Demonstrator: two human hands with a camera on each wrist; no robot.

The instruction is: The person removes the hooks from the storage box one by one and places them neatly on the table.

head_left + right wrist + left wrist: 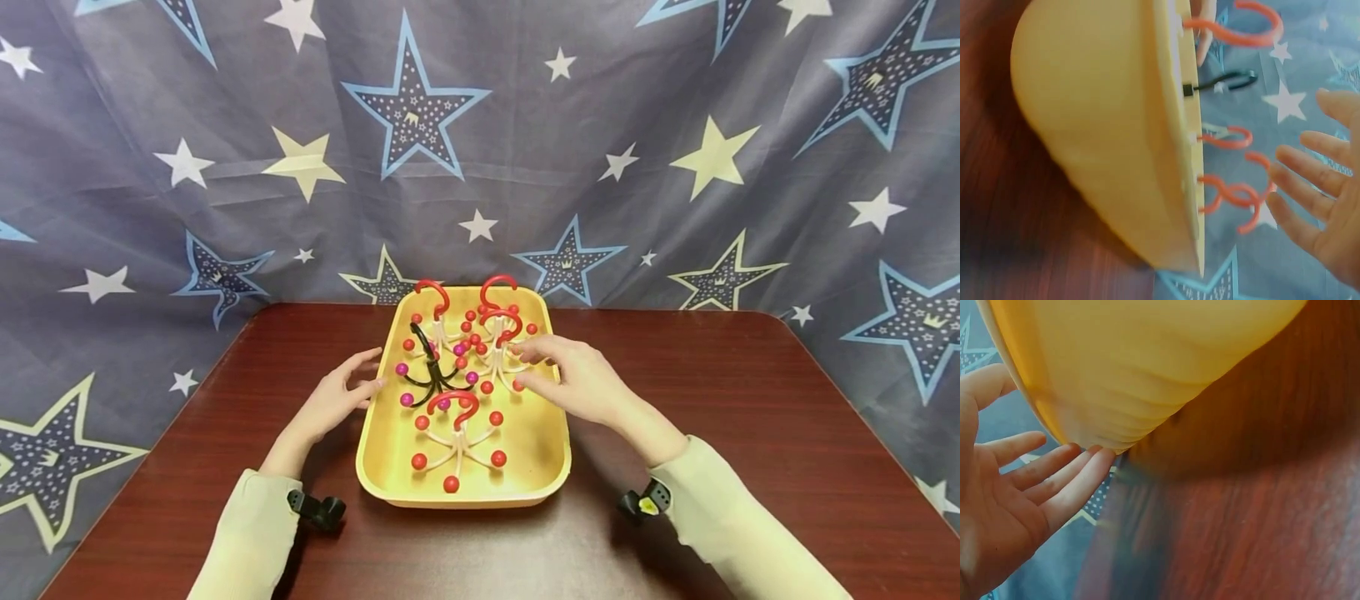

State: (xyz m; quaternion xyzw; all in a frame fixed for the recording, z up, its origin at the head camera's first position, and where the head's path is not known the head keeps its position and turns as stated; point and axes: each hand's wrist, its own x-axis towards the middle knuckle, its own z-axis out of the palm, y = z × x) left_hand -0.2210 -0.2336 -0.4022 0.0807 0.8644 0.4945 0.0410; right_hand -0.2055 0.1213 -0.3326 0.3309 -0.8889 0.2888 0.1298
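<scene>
A yellow plastic tray (463, 502) holds several hook hangers, each with curved arms spreading from a hub and ball tips. The front hanger (460, 437) has a red hook, cream arms and red balls. A black hanger (434, 373) with magenta balls stands behind it to the left. More red-hooked ones crowd the far half. My left hand (330, 398) is at the tray's left side, its fingertips right at the wall (1116, 419) in the left wrist view. Over the right rim hovers my right hand (581, 382), fingers apart beside a red-hooked hanger (498, 358), gripping nothing.
The tray stands on a dark reddish-brown table (720, 417). A grey curtain (510, 167) printed with stars hangs close behind the table's far edge. Each wrist wears a small black camera, one on the left (318, 510) and one on the right (645, 502).
</scene>
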